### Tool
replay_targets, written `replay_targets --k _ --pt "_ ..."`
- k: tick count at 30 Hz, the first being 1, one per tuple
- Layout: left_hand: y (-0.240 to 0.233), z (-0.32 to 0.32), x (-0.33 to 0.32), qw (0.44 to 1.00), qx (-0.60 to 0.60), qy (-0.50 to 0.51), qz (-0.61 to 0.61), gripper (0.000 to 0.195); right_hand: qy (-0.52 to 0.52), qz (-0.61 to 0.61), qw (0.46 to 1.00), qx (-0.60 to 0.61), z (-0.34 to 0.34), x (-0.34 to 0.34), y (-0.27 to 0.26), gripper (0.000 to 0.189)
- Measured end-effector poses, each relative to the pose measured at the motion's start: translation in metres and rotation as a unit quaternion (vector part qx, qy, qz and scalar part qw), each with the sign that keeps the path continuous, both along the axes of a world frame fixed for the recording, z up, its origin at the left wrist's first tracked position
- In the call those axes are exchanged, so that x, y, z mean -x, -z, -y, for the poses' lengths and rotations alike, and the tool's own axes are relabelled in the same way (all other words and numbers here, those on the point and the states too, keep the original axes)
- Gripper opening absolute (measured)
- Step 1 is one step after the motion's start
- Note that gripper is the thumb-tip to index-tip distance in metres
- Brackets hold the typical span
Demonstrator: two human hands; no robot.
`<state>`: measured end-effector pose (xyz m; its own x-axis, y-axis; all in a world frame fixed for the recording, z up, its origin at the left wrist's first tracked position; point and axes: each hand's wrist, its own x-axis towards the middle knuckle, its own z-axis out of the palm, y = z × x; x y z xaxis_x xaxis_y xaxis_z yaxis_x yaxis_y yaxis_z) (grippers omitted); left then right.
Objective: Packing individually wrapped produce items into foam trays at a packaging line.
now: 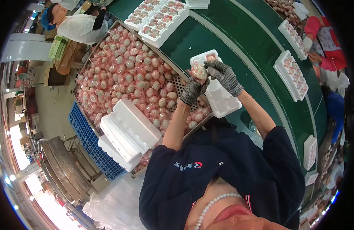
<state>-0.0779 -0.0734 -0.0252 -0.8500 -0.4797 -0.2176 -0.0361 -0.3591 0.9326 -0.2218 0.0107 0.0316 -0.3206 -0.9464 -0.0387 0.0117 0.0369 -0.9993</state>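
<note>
My left hand [191,91], in a grey knit glove, holds an egg [199,72] in clear wrap with red print. Against the egg's right side rest the bent fingers of my right hand [224,77], gloved alike. Beneath both hands lies a white foam tray [225,107] with moulded hollows, on the edge of the green conveyor belt. Another wrapped egg [211,57] sits in its far end; the tray's middle is partly hidden by my hands. To the left, a metal bin with a perforated floor [180,86] holds a heap of wrapped eggs [131,69].
Stacked foam trays [128,132] lie over the bin's near left corner, beside a blue plastic crate [89,138]. Filled trays [164,27] stand at the belt's far left; another filled tray [292,75] sits across the belt [251,43]. Co-workers stand at far left [79,27] and right [326,43].
</note>
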Motion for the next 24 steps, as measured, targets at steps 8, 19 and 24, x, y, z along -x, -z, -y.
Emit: replay_targets --k 8,19,24 --pt "0.0 -0.006 0.025 0.841 0.448 -0.234 0.193 0.012 0.098 -0.201 0.973 -0.047 0.006 0.01 0.03 0.043" --pt "0.04 0.019 0.048 0.814 0.472 -0.274 0.197 0.016 -0.061 -0.533 0.842 -0.058 0.059 0.032 0.046 0.031" --pt "0.036 -0.001 0.047 0.839 0.409 -0.319 0.165 0.035 -0.19 -0.556 0.805 -0.085 0.072 0.038 0.044 0.025"
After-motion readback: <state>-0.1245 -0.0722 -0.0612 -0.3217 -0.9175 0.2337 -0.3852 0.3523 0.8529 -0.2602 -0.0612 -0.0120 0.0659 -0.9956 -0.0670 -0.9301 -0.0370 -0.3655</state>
